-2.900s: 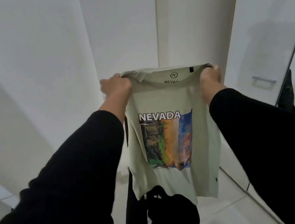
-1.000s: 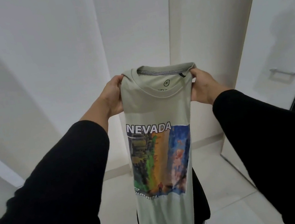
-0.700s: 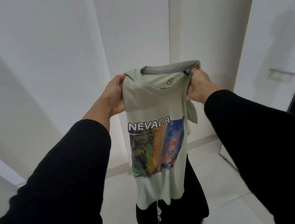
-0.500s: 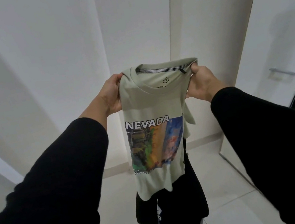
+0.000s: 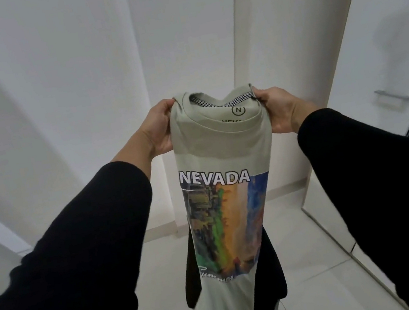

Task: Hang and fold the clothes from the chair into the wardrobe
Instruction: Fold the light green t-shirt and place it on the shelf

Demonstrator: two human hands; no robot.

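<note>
A pale green T-shirt (image 5: 222,151) with the word NEVADA and a colourful print hangs in front of me, folded narrow with its sides turned behind. My left hand (image 5: 159,128) grips its left shoulder and my right hand (image 5: 278,109) grips its right shoulder, both at collar height. The shirt hangs straight down past the bottom of the frame. Behind its lower half stands the chair (image 5: 271,274), draped in dark clothing and largely hidden by the shirt.
White walls and a white pillar (image 5: 277,60) stand ahead. A white wardrobe door (image 5: 398,52) with a metal handle (image 5: 391,96) is at the right, a dark gap beside it. The floor (image 5: 312,259) is pale tile.
The shirt's lower part has dropped and now hangs long and straight. The loose flap at its right side is gone from view. My hands kept their grip near the collar.
</note>
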